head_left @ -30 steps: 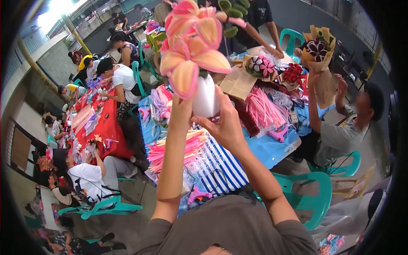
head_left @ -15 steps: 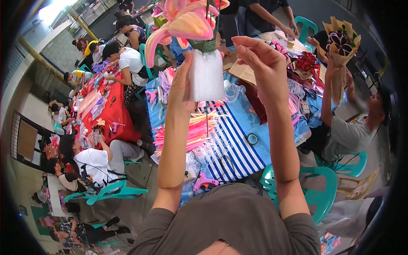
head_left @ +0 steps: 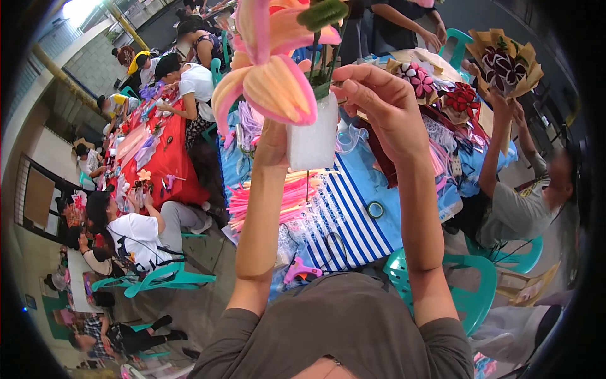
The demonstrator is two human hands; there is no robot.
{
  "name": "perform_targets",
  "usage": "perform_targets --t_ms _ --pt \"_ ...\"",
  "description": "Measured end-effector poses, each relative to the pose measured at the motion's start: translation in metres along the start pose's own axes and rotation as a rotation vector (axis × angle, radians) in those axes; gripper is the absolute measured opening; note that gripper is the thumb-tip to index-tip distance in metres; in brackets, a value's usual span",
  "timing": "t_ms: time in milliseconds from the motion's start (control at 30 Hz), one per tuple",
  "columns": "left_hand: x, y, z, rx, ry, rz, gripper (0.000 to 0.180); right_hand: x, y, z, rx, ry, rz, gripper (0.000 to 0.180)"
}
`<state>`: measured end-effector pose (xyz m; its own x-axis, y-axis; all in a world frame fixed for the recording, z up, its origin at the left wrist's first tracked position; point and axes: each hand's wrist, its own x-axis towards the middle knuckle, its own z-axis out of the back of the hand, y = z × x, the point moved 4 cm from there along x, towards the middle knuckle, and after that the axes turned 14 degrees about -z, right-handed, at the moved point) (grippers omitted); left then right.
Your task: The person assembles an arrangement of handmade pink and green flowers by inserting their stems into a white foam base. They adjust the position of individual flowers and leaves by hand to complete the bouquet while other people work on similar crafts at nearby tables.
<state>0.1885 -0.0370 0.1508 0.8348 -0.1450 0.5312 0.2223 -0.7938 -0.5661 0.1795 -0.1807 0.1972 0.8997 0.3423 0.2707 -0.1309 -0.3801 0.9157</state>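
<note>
Raised in front of me is a white foam block (head_left: 312, 136), tilted a little, with a thin stem poking out below it. My left hand (head_left: 273, 142) is closed round its left side, partly hidden by the flower. Pink-and-peach fuzzy flowers (head_left: 278, 88) with long curled petals rise from the top of the block, among green stems (head_left: 323, 57) and a dark green fuzzy piece (head_left: 322, 15). My right hand (head_left: 385, 114) has its thumb and fingertips pinched together beside the green at the block's upper right edge; what lies between them is too small to make out.
Below lies a blue table cover with a striped cloth (head_left: 356, 218), a bundle of pink and peach pipe cleaners (head_left: 271, 199), a tape roll (head_left: 375, 210) and a pink glue gun (head_left: 301, 270). On the right, a person raises a wrapped bouquet (head_left: 504, 66). Green chairs (head_left: 464, 284) stand close by.
The flowers and block have tipped and come slightly lower, nearer to me. My right fingertips have come in from apart to the green at the block's top edge.
</note>
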Motion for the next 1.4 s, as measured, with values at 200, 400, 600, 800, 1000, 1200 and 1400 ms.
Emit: perform_targets --t_ms 200,400,600,800,1000,1200,1400 --pt "-0.001 0.005 -0.006 -0.220 0.111 0.111 0.070 0.005 -0.001 -0.005 0.026 0.097 0.005 0.021" --pt "-0.002 0.009 0.003 -0.381 0.085 0.153 0.062 0.004 0.002 -0.016 -0.074 0.154 -0.017 0.022" --pt "-0.011 0.000 -0.015 -0.176 0.162 0.065 0.058 0.002 -0.001 -0.023 -0.067 0.254 -0.129 0.021" --pt "-0.017 -0.014 -0.020 0.849 0.036 -0.001 0.066 0.003 -0.003 -0.028 -0.066 0.220 -0.193 0.020" --pt "-0.006 0.007 0.009 -0.425 0.181 0.038 0.067 0.001 0.000 -0.030 -0.125 0.105 -0.135 0.019" --pt "0.003 0.000 -0.002 -0.084 0.007 -0.009 0.058 -0.002 0.000 -0.024 -0.343 -0.068 0.064 0.020" --pt "0.000 -0.015 0.002 0.434 -0.164 -0.325 0.049 -0.021 -0.024 -0.025 -0.411 -0.172 0.112 0.042"
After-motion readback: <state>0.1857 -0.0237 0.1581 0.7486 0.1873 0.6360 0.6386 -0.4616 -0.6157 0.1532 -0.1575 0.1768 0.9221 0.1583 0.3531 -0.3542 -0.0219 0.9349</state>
